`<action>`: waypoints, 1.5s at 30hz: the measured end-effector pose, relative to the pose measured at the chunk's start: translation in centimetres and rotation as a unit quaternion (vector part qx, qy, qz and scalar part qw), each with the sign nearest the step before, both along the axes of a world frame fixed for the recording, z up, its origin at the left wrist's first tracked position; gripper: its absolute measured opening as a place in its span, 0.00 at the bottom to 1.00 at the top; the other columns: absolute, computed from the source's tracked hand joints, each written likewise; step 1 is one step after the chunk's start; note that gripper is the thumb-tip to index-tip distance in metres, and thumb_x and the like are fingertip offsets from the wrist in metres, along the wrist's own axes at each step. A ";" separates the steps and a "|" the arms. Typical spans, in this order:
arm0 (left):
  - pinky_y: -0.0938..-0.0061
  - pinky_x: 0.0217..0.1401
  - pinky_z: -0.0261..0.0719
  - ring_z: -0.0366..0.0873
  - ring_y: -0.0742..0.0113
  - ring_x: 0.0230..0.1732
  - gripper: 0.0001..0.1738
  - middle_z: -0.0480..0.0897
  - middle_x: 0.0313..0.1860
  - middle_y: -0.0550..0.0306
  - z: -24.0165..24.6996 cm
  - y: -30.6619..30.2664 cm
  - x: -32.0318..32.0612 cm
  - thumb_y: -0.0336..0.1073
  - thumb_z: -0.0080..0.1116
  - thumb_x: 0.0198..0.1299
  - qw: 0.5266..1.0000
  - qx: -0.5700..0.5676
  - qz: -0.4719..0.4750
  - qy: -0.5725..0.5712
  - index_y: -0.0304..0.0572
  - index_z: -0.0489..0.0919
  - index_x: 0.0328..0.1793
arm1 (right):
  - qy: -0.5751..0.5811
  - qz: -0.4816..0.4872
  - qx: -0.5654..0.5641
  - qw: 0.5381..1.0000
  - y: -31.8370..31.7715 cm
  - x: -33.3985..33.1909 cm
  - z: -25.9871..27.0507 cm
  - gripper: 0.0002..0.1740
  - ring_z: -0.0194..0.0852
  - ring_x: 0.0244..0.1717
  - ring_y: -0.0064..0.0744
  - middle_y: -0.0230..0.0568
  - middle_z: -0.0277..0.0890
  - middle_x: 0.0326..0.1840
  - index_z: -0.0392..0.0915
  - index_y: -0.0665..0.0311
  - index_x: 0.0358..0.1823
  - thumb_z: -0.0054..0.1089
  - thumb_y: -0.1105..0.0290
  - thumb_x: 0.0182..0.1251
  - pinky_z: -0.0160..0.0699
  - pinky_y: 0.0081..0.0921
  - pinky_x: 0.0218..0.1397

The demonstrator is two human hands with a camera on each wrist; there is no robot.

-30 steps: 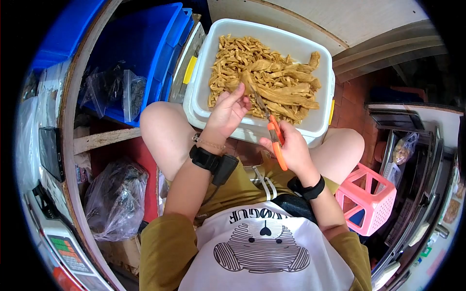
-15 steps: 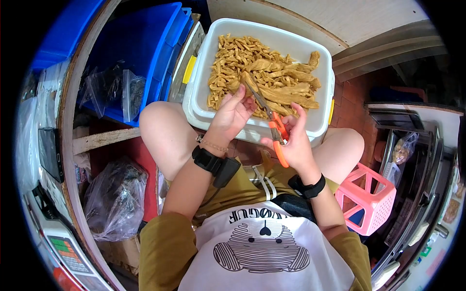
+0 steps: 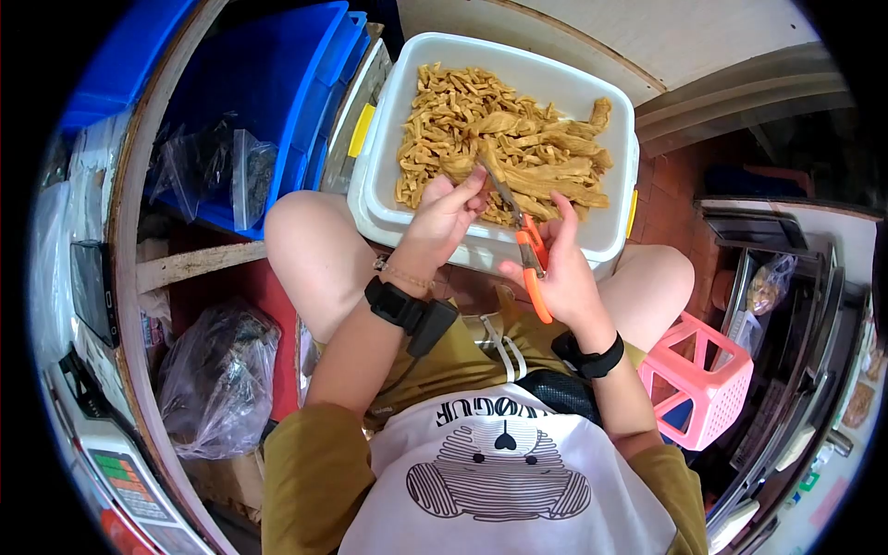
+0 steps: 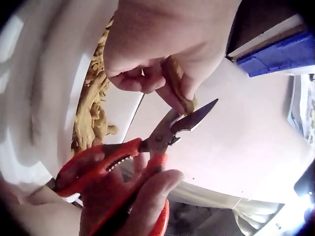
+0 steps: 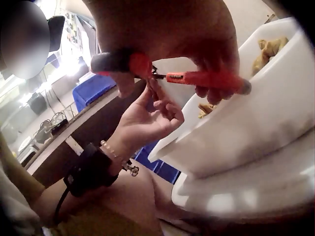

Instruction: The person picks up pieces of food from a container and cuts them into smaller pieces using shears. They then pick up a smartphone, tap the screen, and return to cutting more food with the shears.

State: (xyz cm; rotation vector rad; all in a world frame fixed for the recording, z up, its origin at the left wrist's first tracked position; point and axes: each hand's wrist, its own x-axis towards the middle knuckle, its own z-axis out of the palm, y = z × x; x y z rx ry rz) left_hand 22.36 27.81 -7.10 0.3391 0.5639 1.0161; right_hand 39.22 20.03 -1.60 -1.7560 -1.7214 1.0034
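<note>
My left hand (image 3: 447, 215) pinches a wrinkled yellow-brown strip (image 4: 191, 105) between thumb and fingers above a white plastic tub (image 3: 620, 157). In my right hand (image 3: 566, 277) are orange-handled scissors (image 3: 525, 239), thumb at one handle and the fingers spread at the other. The blades (image 4: 199, 116) stand apart in the left wrist view, right at the strip's end, close to the left fingertips. Short cut pieces (image 3: 453, 106) fill the tub's left and far side. Longer whole strips (image 3: 560, 185) lie on its right side. Most of the held strip is hidden by my left hand.
Blue bins (image 3: 305, 102) stand at the left with small plastic bags. A clear plastic bag (image 3: 222, 379) of dark contents sits below them. Near my right knee is a pink stool (image 3: 726, 398). A wooden panel (image 3: 610, 37) rises behind the tub.
My left hand has shifted slightly right with the strip. The fingers of my right hand have straightened and spread at the scissors' handle.
</note>
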 end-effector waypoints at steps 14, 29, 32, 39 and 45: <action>0.80 0.34 0.64 0.62 0.79 0.27 0.08 0.71 0.28 0.68 -0.6 0.7 -0.6 0.32 0.61 0.61 0.995 0.043 0.044 0.080 0.44 0.72 0.33 | 0.042 -0.024 -0.010 0.999 -0.3 0.2 -1.3 0.41 0.62 0.33 0.26 0.40 0.66 0.34 0.48 0.64 0.52 0.75 0.65 0.51 0.69 0.23 0.37; 0.78 0.51 0.76 0.78 0.75 0.46 0.14 0.82 0.46 0.56 0.4 0.7 -0.7 0.29 0.61 0.60 0.966 0.118 0.009 0.230 0.31 0.76 0.51 | 0.018 -0.011 -0.044 0.999 0.2 0.6 -0.9 0.36 0.62 0.31 0.24 0.41 0.67 0.34 0.47 0.62 0.50 0.70 0.64 0.57 0.70 0.24 0.37; 0.79 0.47 0.76 0.78 0.76 0.43 0.14 0.82 0.45 0.55 1.0 0.4 -0.5 0.28 0.62 0.59 0.964 0.153 -0.010 0.218 0.30 0.75 0.50 | 0.050 -0.004 0.022 0.998 0.2 0.3 -1.1 0.35 0.60 0.28 0.23 0.39 0.67 0.32 0.47 0.61 0.48 0.70 0.65 0.57 0.68 0.22 0.32; 0.79 0.48 0.76 0.78 0.76 0.42 0.14 0.82 0.43 0.57 0.5 0.9 -0.7 0.29 0.62 0.59 0.962 0.138 -0.013 0.237 0.31 0.75 0.49 | 0.094 -0.066 -0.041 0.993 0.4 0.5 -1.3 0.38 0.67 0.27 0.26 0.42 0.71 0.30 0.49 0.64 0.50 0.73 0.62 0.53 0.71 0.23 0.33; 0.78 0.45 0.73 0.73 0.75 0.37 0.08 0.78 0.35 0.63 -0.2 1.1 -1.5 0.36 0.55 0.65 0.996 -0.031 0.044 0.073 0.41 0.75 0.44 | 0.003 -0.043 0.013 0.999 0.0 0.7 -1.5 0.47 0.77 0.31 0.39 0.49 0.75 0.35 0.51 0.69 0.54 0.76 0.52 0.46 0.76 0.29 0.36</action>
